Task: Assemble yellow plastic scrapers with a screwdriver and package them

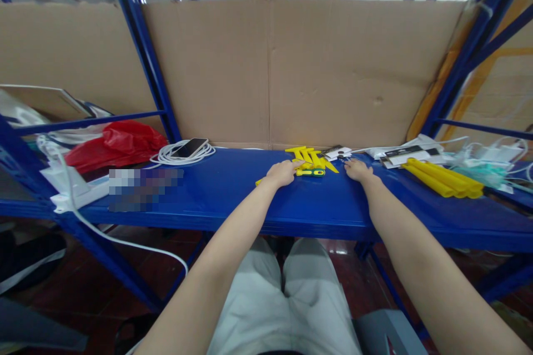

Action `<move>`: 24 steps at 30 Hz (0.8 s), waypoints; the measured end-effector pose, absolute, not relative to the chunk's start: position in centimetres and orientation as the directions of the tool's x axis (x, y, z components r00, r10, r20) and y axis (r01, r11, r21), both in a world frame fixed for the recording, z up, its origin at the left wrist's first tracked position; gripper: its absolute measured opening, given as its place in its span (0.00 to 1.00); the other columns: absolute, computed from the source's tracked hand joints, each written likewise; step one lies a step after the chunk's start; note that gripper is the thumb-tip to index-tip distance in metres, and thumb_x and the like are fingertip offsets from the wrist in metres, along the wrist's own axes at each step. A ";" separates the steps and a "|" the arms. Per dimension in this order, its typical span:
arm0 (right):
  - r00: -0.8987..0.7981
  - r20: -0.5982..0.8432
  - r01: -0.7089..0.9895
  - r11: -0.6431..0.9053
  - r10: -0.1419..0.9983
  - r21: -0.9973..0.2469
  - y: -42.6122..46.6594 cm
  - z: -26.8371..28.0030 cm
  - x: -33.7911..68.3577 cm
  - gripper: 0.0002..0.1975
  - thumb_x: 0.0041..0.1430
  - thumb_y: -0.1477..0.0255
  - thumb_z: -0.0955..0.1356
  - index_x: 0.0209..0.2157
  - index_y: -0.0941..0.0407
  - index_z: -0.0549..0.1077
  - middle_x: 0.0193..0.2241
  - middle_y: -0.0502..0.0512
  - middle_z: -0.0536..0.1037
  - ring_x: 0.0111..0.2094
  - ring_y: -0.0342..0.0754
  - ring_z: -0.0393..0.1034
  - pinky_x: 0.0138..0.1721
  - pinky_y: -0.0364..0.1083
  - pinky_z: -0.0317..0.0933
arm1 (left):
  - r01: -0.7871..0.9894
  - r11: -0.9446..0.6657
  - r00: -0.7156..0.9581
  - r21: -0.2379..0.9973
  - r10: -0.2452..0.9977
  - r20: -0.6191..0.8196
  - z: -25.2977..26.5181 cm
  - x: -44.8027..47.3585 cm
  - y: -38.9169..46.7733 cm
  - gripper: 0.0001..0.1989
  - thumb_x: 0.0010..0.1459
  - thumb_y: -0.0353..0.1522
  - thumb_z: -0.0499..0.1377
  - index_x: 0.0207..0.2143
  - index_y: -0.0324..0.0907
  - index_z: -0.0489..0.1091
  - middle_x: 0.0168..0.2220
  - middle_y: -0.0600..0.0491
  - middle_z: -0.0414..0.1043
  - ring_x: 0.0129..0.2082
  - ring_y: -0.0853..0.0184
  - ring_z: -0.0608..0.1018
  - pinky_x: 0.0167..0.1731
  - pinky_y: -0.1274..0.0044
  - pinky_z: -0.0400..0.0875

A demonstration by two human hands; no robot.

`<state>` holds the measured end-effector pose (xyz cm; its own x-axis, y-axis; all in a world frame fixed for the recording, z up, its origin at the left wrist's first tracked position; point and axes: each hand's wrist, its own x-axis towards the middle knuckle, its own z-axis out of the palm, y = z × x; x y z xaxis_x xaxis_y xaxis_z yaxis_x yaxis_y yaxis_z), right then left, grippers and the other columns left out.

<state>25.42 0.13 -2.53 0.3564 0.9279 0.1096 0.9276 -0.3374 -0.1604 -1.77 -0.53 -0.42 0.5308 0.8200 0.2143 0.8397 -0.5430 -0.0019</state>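
My left hand (282, 173) is closed on a yellow plastic piece (259, 182), whose end pokes out to the left of the wrist; the rest is hidden under the palm. Beyond its fingertips lies a group of yellow T-shaped plastic pieces (307, 155). A screwdriver with a yellow and green handle (313, 172) rests on the table just right of this hand. My right hand (358, 170) reaches down with bent fingertips at some small dark items (343, 159), too small to name. Whether one is pinched there is hidden.
The blue table (241, 188) ends at a cardboard panel (266, 72). Yellow tubes (443, 177) and white packages (410, 151) lie to the right. On the left are a coiled white cable (166, 154), a phone (191, 147) and a red bag (119, 144). Blue posts (144, 50) flank the table.
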 end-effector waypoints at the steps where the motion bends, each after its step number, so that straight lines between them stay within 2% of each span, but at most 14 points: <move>1: 0.345 0.108 0.933 -0.328 0.932 -0.152 0.3 -2.7 25.4 0.25 0.64 0.68 0.52 0.61 0.52 0.59 0.65 0.57 0.52 0.64 0.57 0.43 0.59 0.67 0.41 | 0.840 -0.542 0.530 -0.003 0.821 0.213 -0.4 -1.8 -0.5 0.26 0.62 0.33 0.47 0.62 0.56 0.54 0.51 0.50 0.70 0.46 0.59 0.75 0.44 0.71 0.69; 7: 0.291 0.178 0.953 -0.269 0.940 -0.140 1.2 -3.1 25.7 0.25 0.62 0.71 0.54 0.59 0.50 0.61 0.63 0.58 0.55 0.64 0.58 0.44 0.57 0.71 0.41 | 0.839 -0.544 0.530 0.001 0.818 0.224 -0.3 -1.7 -0.7 0.25 0.62 0.33 0.47 0.62 0.57 0.55 0.51 0.51 0.69 0.46 0.60 0.75 0.44 0.72 0.68; 14: 0.306 0.188 0.946 -0.276 0.933 -0.170 1.0 -2.8 25.4 0.23 0.60 0.71 0.56 0.56 0.48 0.66 0.62 0.56 0.57 0.63 0.59 0.45 0.58 0.69 0.41 | 0.834 -0.552 0.535 0.000 0.809 0.244 -0.4 -1.7 -0.8 0.25 0.62 0.33 0.47 0.62 0.57 0.54 0.50 0.50 0.69 0.45 0.60 0.75 0.44 0.72 0.68; 18: 0.262 0.245 0.962 -0.234 0.933 -0.139 0.6 -2.3 24.9 0.19 0.60 0.72 0.58 0.48 0.54 0.72 0.57 0.61 0.63 0.60 0.60 0.51 0.57 0.65 0.47 | 0.832 -0.555 0.536 -0.002 0.803 0.260 -0.2 -1.6 -1.0 0.25 0.63 0.33 0.47 0.62 0.57 0.54 0.49 0.50 0.68 0.45 0.61 0.75 0.45 0.72 0.68; 21: 0.297 0.234 0.952 -0.266 0.926 -0.152 0.6 -1.8 24.4 0.14 0.57 0.74 0.61 0.41 0.57 0.75 0.53 0.65 0.66 0.57 0.60 0.55 0.54 0.61 0.52 | 0.828 -0.560 0.538 -0.001 0.795 0.278 0.0 -1.6 -1.2 0.25 0.63 0.32 0.47 0.62 0.58 0.53 0.48 0.50 0.68 0.44 0.62 0.75 0.44 0.72 0.68; 24: 0.334 0.198 0.938 -0.306 0.922 -0.162 0.9 -1.5 24.0 0.14 0.56 0.75 0.61 0.40 0.59 0.75 0.52 0.67 0.66 0.56 0.61 0.56 0.53 0.60 0.54 | 0.823 -0.568 0.542 -0.004 0.783 0.305 0.2 -1.5 -1.5 0.25 0.63 0.32 0.47 0.62 0.58 0.54 0.47 0.51 0.68 0.43 0.63 0.75 0.43 0.73 0.68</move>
<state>24.00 0.86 -1.49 0.3342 0.9215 0.1977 0.9383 -0.3057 -0.1615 -1.50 -1.47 0.18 0.5420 0.7829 0.3054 0.8230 -0.5680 -0.0043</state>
